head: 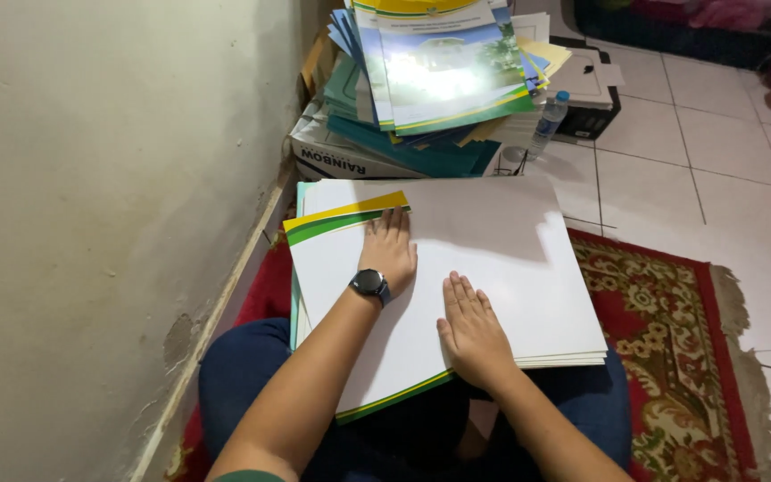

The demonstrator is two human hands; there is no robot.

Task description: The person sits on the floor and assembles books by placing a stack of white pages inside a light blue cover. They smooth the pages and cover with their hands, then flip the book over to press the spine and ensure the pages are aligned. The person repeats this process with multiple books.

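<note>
Dark blue cloth covers the person's crossed legs [243, 375] at the near edge, and a stack of large white card sheets [493, 268] rests across the lap. The sheets are smooth, flat and rectangular, their layered edges showing at the right; the topmost one, turned slightly askew, carries a yellow and green band along its far and near edges.

The right hand [475, 335] lies palm down on the near part of the top sheet, fingers straight and close together, gripping nothing. The left hand [388, 250] lies flat further up, fingertips at the yellow-green band, fingers loosely together; a round black wristwatch [370, 284] sits on that wrist.

Beneath is a red woven rug [671, 348] with a pale floral pattern and fringed edge, on glossy white floor tiles [716, 170]. To the left rises a rough, scuffed cream wall [91, 178].

Beyond the sheets, a white cardboard box [341, 156] bears an untidy heap of glossy booklets [443, 67] in blue, teal, green and yellow, glare on the top cover. A clear plastic bottle [548, 120] with a blue cap stands just beside it.
</note>
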